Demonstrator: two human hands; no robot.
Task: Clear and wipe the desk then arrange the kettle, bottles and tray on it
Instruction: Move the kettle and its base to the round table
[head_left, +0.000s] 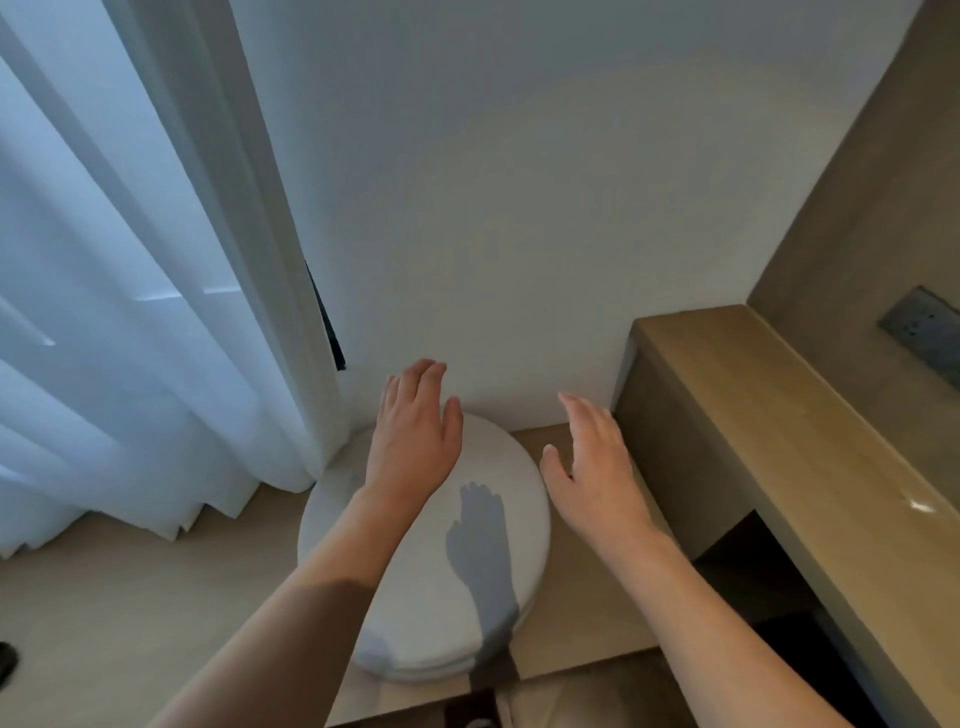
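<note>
Both hands out front, flat and relaxed, holding nothing. The left hand (415, 441) hovers over the far edge of a round white stool (431, 597), fingers straight; the right hand (592, 467) hangs just beside the stool's right rim, palm turned inward. Judging by that spread, they look set to take the stool by both sides, perhaps to shift it clear of the tabletop (810, 447), which stands to the right against the wall. The tabletop shows bare wood with one bright glint. No kettle, bottles or tray in view. A curtain (130, 312) hangs at left, brushing the floor (130, 597).
</note>
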